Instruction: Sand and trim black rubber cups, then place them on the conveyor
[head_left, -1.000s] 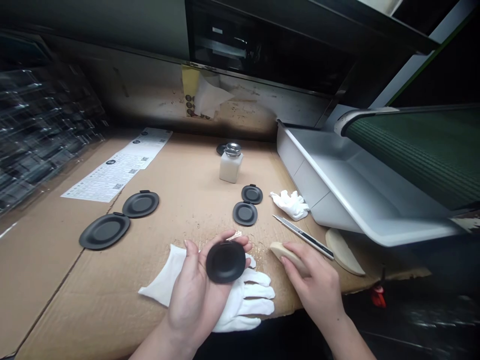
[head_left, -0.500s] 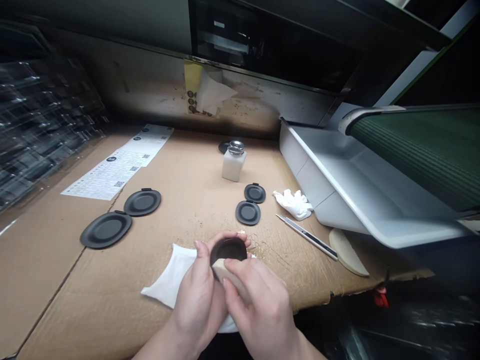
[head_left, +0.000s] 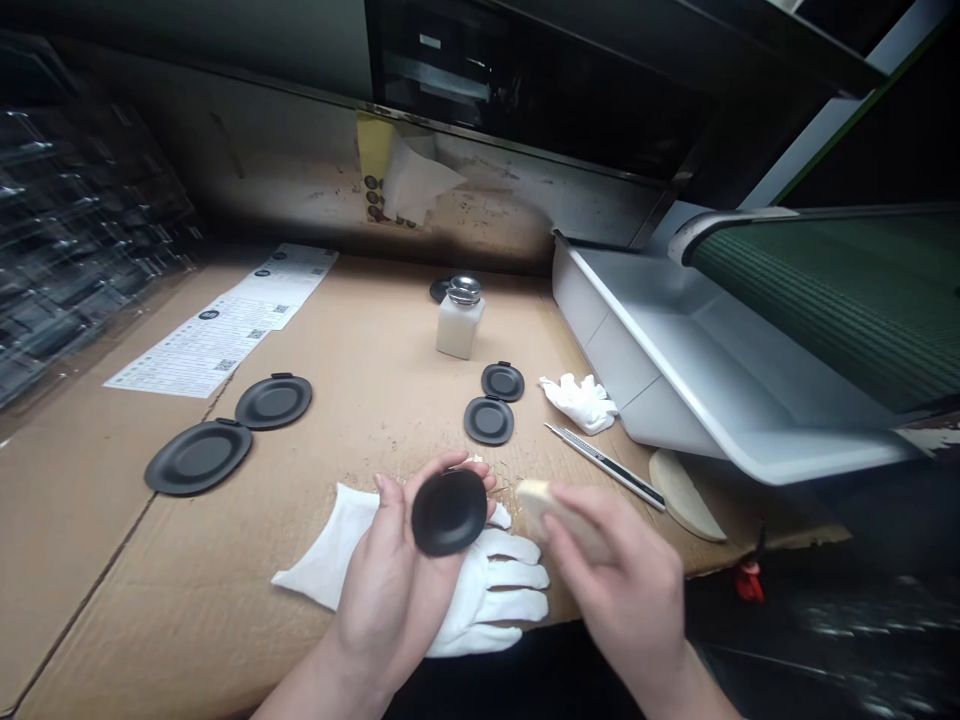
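Your left hand [head_left: 386,570] cradles a black rounded plastic cover [head_left: 449,512], fingers curled up behind its rim, its face tilted toward you; your right hand [head_left: 619,570] sits just right of it, apart from the cover, fingers closed on a pale sanding block [head_left: 559,518], the block's end near the cover's edge; a white cotton glove [head_left: 495,590] lies under the left hand; a snap-off utility knife [head_left: 604,466] lies beyond the right hand on the cardboard-covered bench [head_left: 360,420]; 2 smaller black covers [head_left: 489,420] lie beyond both hands.
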